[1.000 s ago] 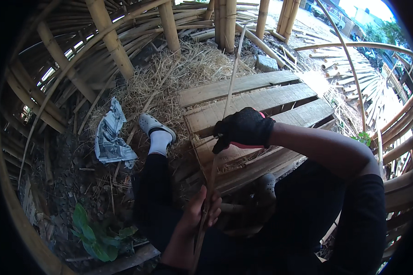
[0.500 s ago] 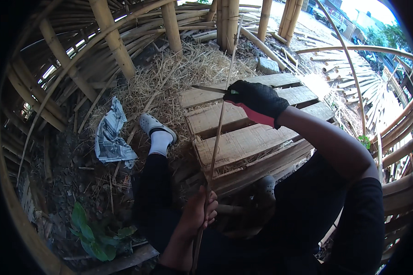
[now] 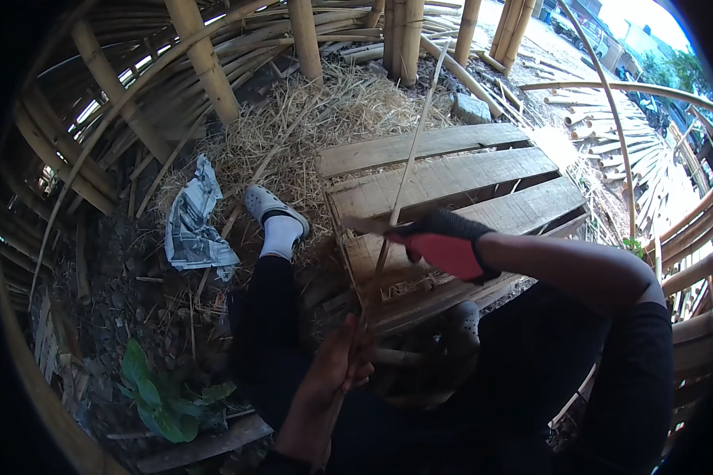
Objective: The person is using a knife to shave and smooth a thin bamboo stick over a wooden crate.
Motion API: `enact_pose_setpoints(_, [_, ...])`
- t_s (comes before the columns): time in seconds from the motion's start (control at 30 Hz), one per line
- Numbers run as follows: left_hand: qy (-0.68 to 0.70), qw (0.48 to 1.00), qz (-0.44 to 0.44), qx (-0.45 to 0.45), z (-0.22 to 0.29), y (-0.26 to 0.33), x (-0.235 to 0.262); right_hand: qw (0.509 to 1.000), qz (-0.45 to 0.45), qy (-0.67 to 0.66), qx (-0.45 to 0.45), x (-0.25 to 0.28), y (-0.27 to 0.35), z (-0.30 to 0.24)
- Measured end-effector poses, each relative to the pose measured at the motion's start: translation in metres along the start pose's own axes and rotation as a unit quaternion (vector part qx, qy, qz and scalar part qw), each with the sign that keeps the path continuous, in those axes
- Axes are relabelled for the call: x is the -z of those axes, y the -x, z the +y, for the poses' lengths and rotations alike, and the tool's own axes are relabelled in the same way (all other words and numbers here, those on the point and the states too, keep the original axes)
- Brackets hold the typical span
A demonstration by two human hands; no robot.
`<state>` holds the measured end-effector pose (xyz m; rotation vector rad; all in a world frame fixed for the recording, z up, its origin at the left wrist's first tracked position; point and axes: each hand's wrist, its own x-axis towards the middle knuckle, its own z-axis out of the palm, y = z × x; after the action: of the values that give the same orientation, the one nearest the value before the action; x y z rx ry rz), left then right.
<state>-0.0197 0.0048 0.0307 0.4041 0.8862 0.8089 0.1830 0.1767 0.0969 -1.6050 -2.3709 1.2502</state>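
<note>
My bare left hand (image 3: 334,366) is closed round the lower part of a long, thin bamboo strip (image 3: 413,154), which slants up and away in front of me. In a black and red work glove, my right hand (image 3: 450,247) grips a knife (image 3: 364,226) whose handle is hidden in the fingers. The blade is smeared by motion and points left, crossing the strip a little above my left hand; whether it cuts in, I cannot tell. Behind the strip stands a wooden slatted platform (image 3: 444,176), like a pallet.
Crumpled newspaper (image 3: 194,226) lies on the ground at left, near my foot in a light clog (image 3: 273,207). Straw shavings (image 3: 325,111) spread beyond it. Bamboo posts (image 3: 305,39) stand at the back, cut bamboo poles (image 3: 610,146) at right, and a leafy plant (image 3: 150,396) at lower left.
My right hand has drawn the knife down along the strip, toward my left hand. The strip's far end has tipped slightly right. My left hand keeps its grip.
</note>
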Motion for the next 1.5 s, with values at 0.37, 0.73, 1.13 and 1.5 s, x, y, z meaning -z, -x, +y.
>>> enact_pose_setpoints(0.37, [-0.035,0.998,0.057,0.005,-0.001,-0.004,-0.005,0.984,-0.145,-0.026,-0.102,0.0,0.023,-0.043])
enact_pose_setpoints(0.73, [0.023,1.0,-0.008,0.016,-0.001,-0.005,0.007,0.992,-0.063,-0.046,-0.095,-0.002,0.024,-0.044])
enact_pose_setpoints(1.13, [0.051,0.998,-0.028,0.02,-0.008,-0.005,0.01,0.98,-0.039,-0.117,-0.155,-0.008,0.022,-0.044])
enact_pose_setpoints(1.5, [0.033,0.999,0.009,0.013,-0.009,-0.004,0.01,0.991,0.011,-0.099,-0.09,-0.009,0.021,-0.035])
